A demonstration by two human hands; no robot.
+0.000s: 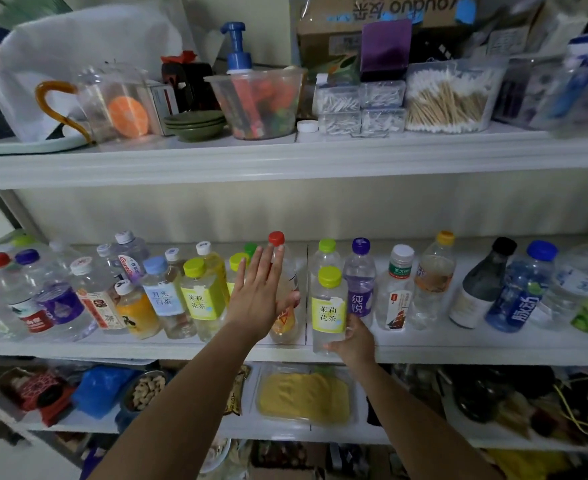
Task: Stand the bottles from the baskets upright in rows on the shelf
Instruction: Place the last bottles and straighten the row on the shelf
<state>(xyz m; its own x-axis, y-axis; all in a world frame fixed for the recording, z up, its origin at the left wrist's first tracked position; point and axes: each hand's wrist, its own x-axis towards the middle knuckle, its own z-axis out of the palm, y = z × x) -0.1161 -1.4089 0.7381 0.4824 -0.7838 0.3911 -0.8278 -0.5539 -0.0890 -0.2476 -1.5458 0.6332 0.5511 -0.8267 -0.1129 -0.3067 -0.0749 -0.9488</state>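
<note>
White shelf (459,349). Clear bottle with red cap (290,277), orange-red mark on label. Clear bottle with lime cap (328,313), yellow-green label, dark characters. Lilac bottle with purple cap (359,278), purple label, white characters. Pale bottle with yellow cap (434,282), orange label. Black bottle (481,289), cream label. Blue bottle (523,296), blue cap, white characters.

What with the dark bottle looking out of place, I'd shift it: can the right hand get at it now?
Probably not yet: the right hand grips a green-capped bottle at the shelf front. The dark bottle stands further right, nothing before it, so a freed hand likely could.
</note>
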